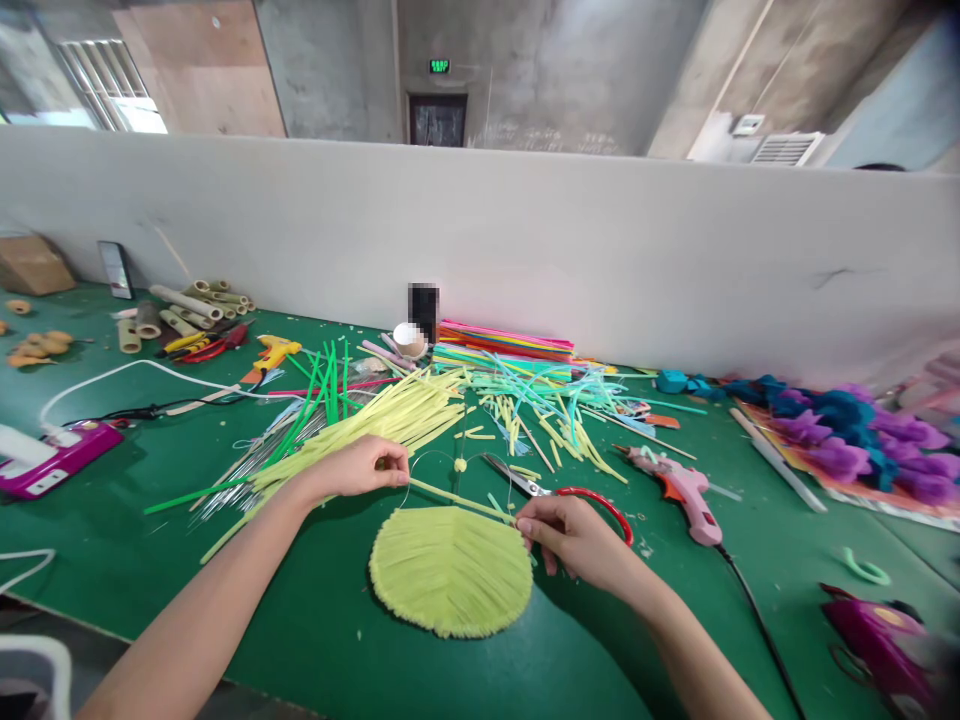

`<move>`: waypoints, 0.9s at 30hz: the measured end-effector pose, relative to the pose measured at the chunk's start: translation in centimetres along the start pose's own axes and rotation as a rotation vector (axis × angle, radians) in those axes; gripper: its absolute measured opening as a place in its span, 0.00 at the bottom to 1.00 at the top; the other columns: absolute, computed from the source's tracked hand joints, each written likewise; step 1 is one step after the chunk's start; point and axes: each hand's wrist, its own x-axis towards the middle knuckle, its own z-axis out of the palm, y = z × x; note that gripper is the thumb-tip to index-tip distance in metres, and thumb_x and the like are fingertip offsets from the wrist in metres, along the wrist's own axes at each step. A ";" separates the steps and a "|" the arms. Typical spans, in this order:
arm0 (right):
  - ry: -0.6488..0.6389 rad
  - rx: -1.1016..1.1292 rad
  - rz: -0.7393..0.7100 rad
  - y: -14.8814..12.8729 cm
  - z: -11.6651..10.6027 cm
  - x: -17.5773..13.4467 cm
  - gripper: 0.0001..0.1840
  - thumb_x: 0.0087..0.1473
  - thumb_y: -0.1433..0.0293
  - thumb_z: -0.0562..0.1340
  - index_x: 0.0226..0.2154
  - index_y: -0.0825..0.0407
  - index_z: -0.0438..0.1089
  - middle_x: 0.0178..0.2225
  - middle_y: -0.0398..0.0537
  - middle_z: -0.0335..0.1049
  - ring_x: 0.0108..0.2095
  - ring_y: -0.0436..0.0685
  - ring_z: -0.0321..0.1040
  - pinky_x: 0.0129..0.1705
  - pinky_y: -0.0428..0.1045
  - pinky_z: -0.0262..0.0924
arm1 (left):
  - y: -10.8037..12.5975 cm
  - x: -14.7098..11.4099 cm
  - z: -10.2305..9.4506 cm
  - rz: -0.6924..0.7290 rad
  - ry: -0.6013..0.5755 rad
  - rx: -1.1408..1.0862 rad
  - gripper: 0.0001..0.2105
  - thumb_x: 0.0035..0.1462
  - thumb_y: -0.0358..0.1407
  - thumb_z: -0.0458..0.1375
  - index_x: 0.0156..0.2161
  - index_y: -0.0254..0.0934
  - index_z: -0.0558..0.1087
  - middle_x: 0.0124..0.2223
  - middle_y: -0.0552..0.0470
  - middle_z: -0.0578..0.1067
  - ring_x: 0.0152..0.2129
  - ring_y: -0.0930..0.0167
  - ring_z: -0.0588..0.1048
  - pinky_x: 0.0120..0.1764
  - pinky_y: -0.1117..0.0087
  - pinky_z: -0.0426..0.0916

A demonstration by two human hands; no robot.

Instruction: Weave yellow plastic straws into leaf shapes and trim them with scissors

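Between my two hands a yellow-green pipe cleaner [457,498] stretches at a slant, lower on the right. My left hand [375,468] pinches its left end. Fingers of my right hand [562,535] are closed on its other end, close to the wire frame's edge. Just below lies a yellow-green leaf-shaped piece [450,575] made of rows of pipe cleaners with a centre seam. A thin wire loop rises from its top, and a small yellow knot [460,465] sits on the wire. Scissors [600,500] with red handles lie beside my right hand, partly behind it.
A heap of yellow pipe cleaners [405,410] lies beyond my left hand, with turquoise ones [570,385] to its right. A pink glue gun [686,490] is at right, a yellow one [274,352] at back left. A white partition [480,240] borders the green table [300,630].
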 end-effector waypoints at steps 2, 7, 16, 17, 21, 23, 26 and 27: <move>0.008 -0.016 0.018 -0.1 0.1 0.0 0.19 0.56 0.54 0.56 0.32 0.53 0.69 0.27 0.44 0.69 0.19 0.48 0.66 0.14 0.40 0.52 | 0.2 -0.1 0.2 0.006 0.029 0.047 0.14 0.55 0.44 0.56 0.31 0.35 0.74 0.26 0.52 0.73 0.23 0.72 0.69 0.26 0.75 0.59; 0.025 -0.062 -0.010 -0.4 0.4 -0.1 0.18 0.57 0.55 0.55 0.33 0.52 0.69 0.27 0.43 0.70 0.18 0.48 0.66 0.17 0.43 0.54 | 1.1 0.0 0.7 0.077 0.274 0.263 0.12 0.57 0.43 0.54 0.36 0.38 0.76 0.35 0.48 0.77 0.33 0.67 0.73 0.38 0.69 0.64; 0.168 -0.230 -0.092 -0.6 0.6 -0.2 0.12 0.58 0.62 0.56 0.39 0.49 0.72 0.28 0.45 0.73 0.25 0.53 0.69 0.25 0.46 0.59 | 5.3 -0.5 5.6 0.243 0.115 0.397 0.33 0.53 0.58 0.53 0.59 0.42 0.66 0.63 0.43 0.61 0.58 0.53 0.60 0.58 0.52 0.54; 0.186 -0.251 -0.107 -0.6 0.5 -0.2 0.11 0.57 0.63 0.57 0.38 0.50 0.71 0.28 0.45 0.73 0.26 0.53 0.69 0.26 0.46 0.59 | 5.4 -0.7 6.1 0.253 0.067 0.407 0.39 0.51 0.60 0.53 0.63 0.40 0.59 0.66 0.41 0.55 0.61 0.52 0.55 0.61 0.50 0.49; 0.229 -0.410 -0.202 -0.6 0.2 -0.3 0.08 0.57 0.68 0.57 0.31 0.50 0.72 0.31 0.47 0.72 0.32 0.55 0.69 0.33 0.47 0.60 | 5.1 -1.5 7.3 0.260 -0.100 0.383 0.52 0.47 0.63 0.54 0.68 0.39 0.37 0.69 0.40 0.40 0.65 0.52 0.45 0.63 0.50 0.41; 0.224 -0.459 -0.230 -0.5 0.2 -0.4 0.09 0.56 0.71 0.57 0.31 0.50 0.73 0.33 0.48 0.72 0.34 0.55 0.69 0.35 0.48 0.61 | 4.8 -1.7 7.6 0.252 -0.096 0.371 0.53 0.46 0.63 0.54 0.68 0.41 0.34 0.69 0.41 0.38 0.65 0.52 0.43 0.63 0.48 0.40; 0.201 -0.488 -0.244 -0.3 0.2 -0.5 0.10 0.55 0.74 0.56 0.32 0.49 0.74 0.35 0.48 0.71 0.36 0.55 0.69 0.37 0.48 0.61 | 4.5 -2.0 8.2 0.191 -0.040 0.363 0.52 0.45 0.64 0.55 0.68 0.43 0.37 0.69 0.41 0.40 0.64 0.48 0.46 0.62 0.46 0.44; 0.196 -0.495 -0.246 -0.3 0.2 -0.5 0.11 0.55 0.74 0.56 0.32 0.49 0.74 0.35 0.48 0.71 0.36 0.55 0.69 0.37 0.48 0.60 | 4.5 -2.2 8.3 0.162 -0.024 0.362 0.52 0.44 0.64 0.55 0.68 0.43 0.39 0.69 0.40 0.42 0.63 0.46 0.47 0.61 0.46 0.47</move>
